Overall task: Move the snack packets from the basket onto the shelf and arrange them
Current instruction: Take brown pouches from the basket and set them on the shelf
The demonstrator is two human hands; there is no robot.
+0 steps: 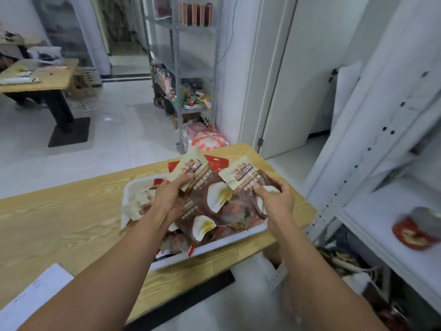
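A white basket point(222, 244) full of several snack packets stands on the wooden table point(59, 223). My left hand point(170, 199) grips a brown-and-cream packet point(210, 189) lifted above the basket. My right hand point(274, 201) pinches a second packet of the same kind point(248, 179) beside it. Another such packet point(200, 225) lies in the basket under the left hand, with red packets point(217, 162) at the back. The white shelf point(391, 235) stands to the right, with a red packet point(412, 231) blurred on its board.
A white sheet of paper point(35, 297) lies on the table's near left corner. A metal rack point(183, 75) with goods stands behind the table next to a door point(298, 75). A second table point(40, 77) is at the far left. Bags sit on the shelf's lowest level point(350, 266).
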